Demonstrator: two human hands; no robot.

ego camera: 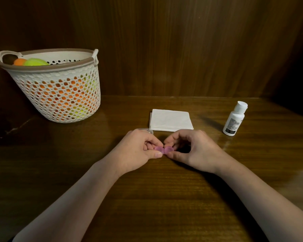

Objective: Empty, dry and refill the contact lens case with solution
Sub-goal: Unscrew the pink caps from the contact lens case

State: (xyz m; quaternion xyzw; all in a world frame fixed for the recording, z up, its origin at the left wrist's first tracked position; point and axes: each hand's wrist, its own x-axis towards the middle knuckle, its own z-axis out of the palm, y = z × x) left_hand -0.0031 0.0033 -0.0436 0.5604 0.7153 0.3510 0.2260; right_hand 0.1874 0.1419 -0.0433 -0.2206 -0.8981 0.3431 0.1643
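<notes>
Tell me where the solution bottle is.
The solution bottle stands upright on the table, at the right of the head view, right of the napkin stack.

There is one view only, from a wide-angle camera on the person's head, looking forward and down along both forearms. It sits close above the wooden worktop (164, 198) and faces the dark panelled wall (182, 49) behind.

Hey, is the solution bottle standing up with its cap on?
Yes. The solution bottle stands upright on the table, untouched, white cap in place on top.
</notes>
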